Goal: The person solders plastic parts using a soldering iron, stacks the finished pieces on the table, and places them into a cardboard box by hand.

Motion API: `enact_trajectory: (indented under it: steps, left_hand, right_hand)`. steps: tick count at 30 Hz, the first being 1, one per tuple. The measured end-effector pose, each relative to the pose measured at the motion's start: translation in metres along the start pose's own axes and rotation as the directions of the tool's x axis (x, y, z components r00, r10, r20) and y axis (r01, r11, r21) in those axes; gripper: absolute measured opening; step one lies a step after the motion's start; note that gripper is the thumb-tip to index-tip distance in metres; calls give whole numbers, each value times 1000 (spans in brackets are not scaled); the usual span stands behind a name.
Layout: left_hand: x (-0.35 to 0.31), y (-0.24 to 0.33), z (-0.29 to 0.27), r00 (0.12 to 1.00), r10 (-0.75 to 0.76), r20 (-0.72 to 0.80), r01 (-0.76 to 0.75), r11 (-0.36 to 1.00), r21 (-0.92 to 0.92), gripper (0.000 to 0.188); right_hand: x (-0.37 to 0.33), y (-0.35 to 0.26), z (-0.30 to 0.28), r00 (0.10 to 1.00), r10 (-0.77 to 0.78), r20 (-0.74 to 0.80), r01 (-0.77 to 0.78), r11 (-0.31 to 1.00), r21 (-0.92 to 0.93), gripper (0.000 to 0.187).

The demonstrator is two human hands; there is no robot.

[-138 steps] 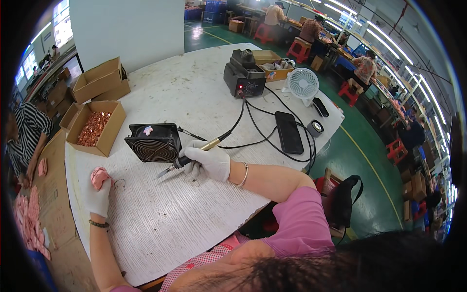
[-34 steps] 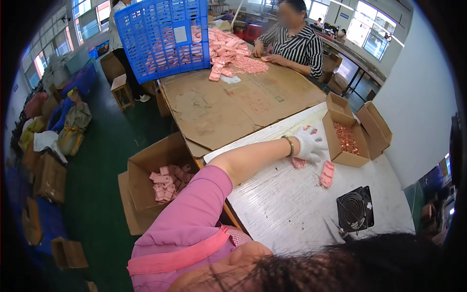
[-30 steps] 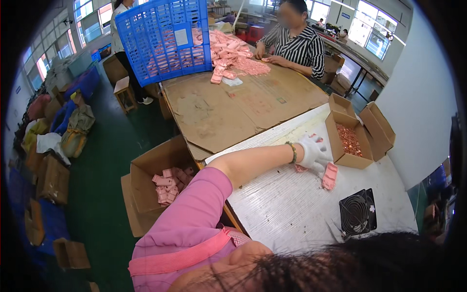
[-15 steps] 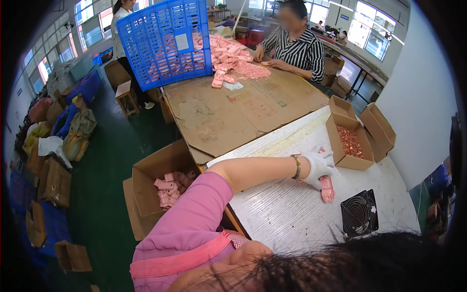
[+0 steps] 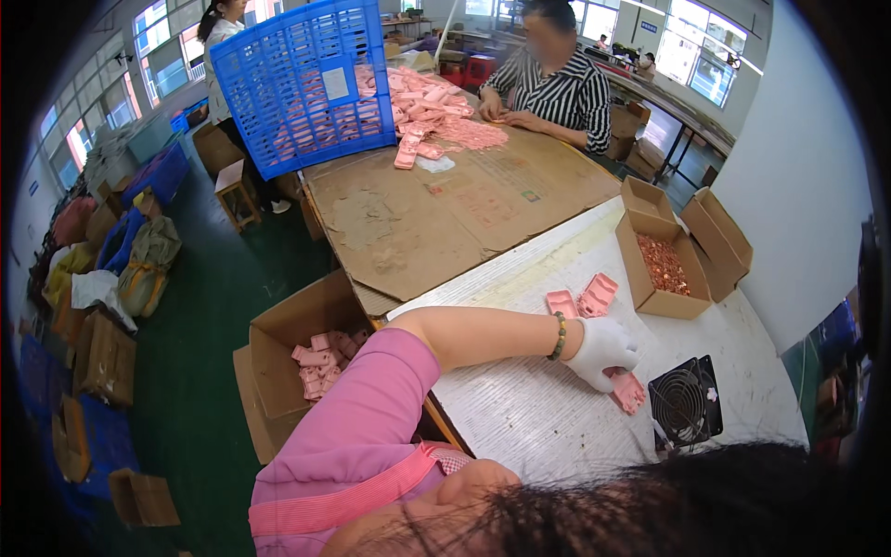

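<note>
My left hand (image 5: 603, 351), in a white glove with a bead bracelet at the wrist, reaches across the white table (image 5: 529, 418). Its fingers close over a pink plastic part (image 5: 628, 391) that lies on the table next to a black square fan (image 5: 685, 408). Two more pink parts (image 5: 582, 299) lie just beyond the hand, near an open cardboard box of small copper-coloured pieces (image 5: 664, 267). My right hand is out of view.
A floor box with pink parts (image 5: 320, 353) stands left of the table. Beyond is a cardboard-covered table (image 5: 436, 223) with a pile of pink parts (image 5: 436, 116), a blue crate (image 5: 306, 84) and a seated person in a striped shirt (image 5: 557, 84). Bags and boxes line the floor at left.
My left hand has drawn back from the copper-piece box toward the fan, bringing a pink part along. Two pink parts now lie uncovered behind it.
</note>
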State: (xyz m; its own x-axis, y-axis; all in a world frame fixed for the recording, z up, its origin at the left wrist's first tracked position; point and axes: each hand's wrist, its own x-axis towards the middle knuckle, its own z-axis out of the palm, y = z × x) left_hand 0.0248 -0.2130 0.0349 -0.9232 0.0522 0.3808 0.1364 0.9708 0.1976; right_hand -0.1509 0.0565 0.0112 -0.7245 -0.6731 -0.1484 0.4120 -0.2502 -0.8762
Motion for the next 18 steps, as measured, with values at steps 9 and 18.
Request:
enact_trajectory:
  steps: [9, 18]
  left_hand:
    - [-2, -6, 17, 994, 82, -75, -90, 990, -110, 24]
    - [-2, 6, 13, 999, 41, -17, -42, 999, -28, 26]
  right_hand:
    - [1, 0, -2, 999, 16, 30, -15, 999, -31, 32]
    - [-2, 0, -5, 996, -16, 91, 23, 997, -77, 30]
